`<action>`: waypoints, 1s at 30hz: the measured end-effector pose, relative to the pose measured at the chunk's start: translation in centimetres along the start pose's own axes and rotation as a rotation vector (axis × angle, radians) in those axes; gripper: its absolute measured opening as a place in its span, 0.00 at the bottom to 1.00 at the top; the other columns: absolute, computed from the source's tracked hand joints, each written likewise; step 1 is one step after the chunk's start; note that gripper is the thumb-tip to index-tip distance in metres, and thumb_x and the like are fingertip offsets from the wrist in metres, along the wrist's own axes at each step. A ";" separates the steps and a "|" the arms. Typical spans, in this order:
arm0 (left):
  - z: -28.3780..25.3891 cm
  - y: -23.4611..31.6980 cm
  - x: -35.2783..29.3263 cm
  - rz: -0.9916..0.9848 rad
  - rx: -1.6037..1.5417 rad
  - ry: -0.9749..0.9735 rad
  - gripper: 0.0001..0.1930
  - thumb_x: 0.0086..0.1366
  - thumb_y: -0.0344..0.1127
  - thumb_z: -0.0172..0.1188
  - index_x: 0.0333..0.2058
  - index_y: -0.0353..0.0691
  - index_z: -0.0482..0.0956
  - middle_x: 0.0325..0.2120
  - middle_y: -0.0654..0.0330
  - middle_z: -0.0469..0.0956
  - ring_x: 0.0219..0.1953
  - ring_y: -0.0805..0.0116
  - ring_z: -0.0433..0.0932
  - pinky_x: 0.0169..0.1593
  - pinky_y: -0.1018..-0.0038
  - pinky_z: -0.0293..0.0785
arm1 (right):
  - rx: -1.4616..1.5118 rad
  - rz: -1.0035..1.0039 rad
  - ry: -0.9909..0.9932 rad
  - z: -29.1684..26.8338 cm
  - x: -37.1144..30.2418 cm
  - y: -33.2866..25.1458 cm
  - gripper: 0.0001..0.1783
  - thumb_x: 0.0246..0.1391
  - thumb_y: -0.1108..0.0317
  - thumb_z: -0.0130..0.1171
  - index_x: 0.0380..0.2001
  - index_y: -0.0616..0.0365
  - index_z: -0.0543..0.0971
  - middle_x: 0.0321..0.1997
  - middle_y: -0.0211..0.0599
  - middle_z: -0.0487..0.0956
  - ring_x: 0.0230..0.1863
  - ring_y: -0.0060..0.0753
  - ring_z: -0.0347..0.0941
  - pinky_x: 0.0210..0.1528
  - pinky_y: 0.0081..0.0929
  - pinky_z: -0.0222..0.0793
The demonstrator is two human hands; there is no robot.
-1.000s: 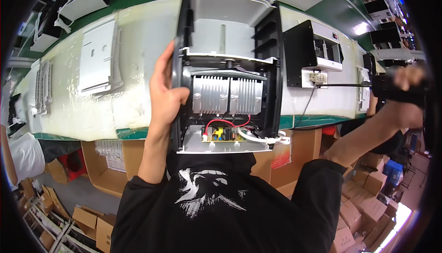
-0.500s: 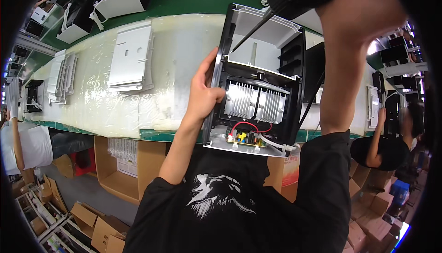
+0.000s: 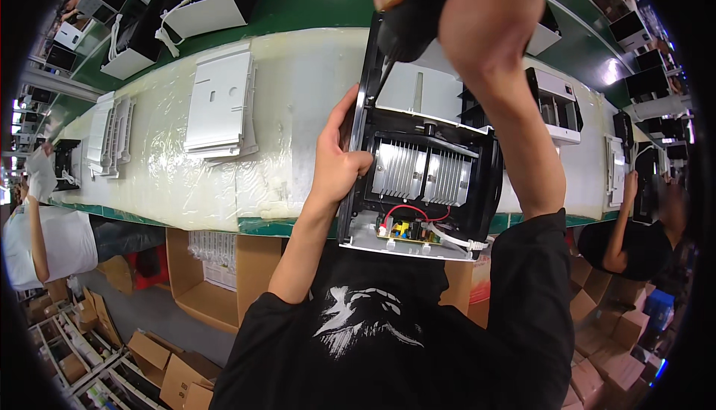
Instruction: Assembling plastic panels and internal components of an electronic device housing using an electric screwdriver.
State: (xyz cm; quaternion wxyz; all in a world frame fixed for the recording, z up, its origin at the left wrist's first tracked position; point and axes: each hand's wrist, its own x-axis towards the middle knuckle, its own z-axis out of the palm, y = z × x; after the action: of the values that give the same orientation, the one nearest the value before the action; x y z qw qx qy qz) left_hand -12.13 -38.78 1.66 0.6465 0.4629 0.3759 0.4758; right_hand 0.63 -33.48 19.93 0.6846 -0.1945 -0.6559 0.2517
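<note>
In front of me a black-and-white appliance housing point(image 3: 488, 197) lies open on the bench, tilted slightly. Inside it are a finned metal heatsink point(image 3: 397, 171), a small circuit board point(image 3: 409, 231) with red wires and a white cable point(image 3: 471, 245). My left hand point(image 3: 337, 168) grips the housing's left wall, fingers behind it and thumb on the near side. My right hand point(image 3: 477, 30) is closed round a black power screwdriver point(image 3: 414, 26) above the far part of the housing. Its thin bit points down at the inner left wall; whether the tip touches is hard to tell.
White panels point(image 3: 218, 104) are stacked to the left, with more panels point(image 3: 113, 134) beyond. Another housing point(image 3: 558, 108) stands right of mine. Appliances with cables point(image 3: 205, 15) sit on the green surface behind. Co-workers point(image 3: 48, 238) are at both sides. A cardboard box point(image 3: 201, 302) stands below the bench.
My right hand and the power screwdriver have moved left and nearer the housing's left wall, the bit now steeper. The left hand keeps its grip. The view has shifted slightly.
</note>
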 end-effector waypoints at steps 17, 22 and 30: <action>0.9 0.3 -0.1 -0.066 0.144 0.128 0.42 0.34 0.16 0.45 0.58 0.26 0.57 0.39 0.56 0.71 0.27 0.76 0.71 0.22 0.86 0.63 | 0.198 0.106 -0.037 -0.7 -4.6 6.7 0.40 0.46 0.45 0.64 0.52 0.65 0.66 0.28 0.44 0.80 0.29 0.35 0.79 0.32 0.26 0.72; 1.0 0.7 0.0 -0.043 0.198 0.104 0.34 0.33 0.15 0.44 0.48 0.27 0.66 0.36 0.56 0.72 0.28 0.74 0.72 0.25 0.86 0.64 | 0.091 0.198 -0.065 -1.0 -4.8 7.3 0.42 0.45 0.43 0.63 0.52 0.66 0.65 0.31 0.50 0.80 0.32 0.45 0.79 0.35 0.31 0.73; 0.7 0.4 -0.1 -0.095 0.221 0.113 0.29 0.33 0.15 0.45 0.43 0.25 0.67 0.34 0.55 0.73 0.27 0.73 0.72 0.25 0.84 0.63 | 0.145 0.216 -0.133 -2.3 -4.7 6.3 0.42 0.44 0.41 0.63 0.49 0.66 0.66 0.31 0.53 0.79 0.31 0.49 0.79 0.34 0.33 0.73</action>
State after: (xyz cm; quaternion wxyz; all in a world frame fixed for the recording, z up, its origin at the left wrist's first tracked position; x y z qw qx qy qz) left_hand -11.66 -39.00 2.25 0.5911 0.4855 0.4832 0.4259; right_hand 2.25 -31.13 12.28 0.6207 -0.1968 -0.6552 0.3830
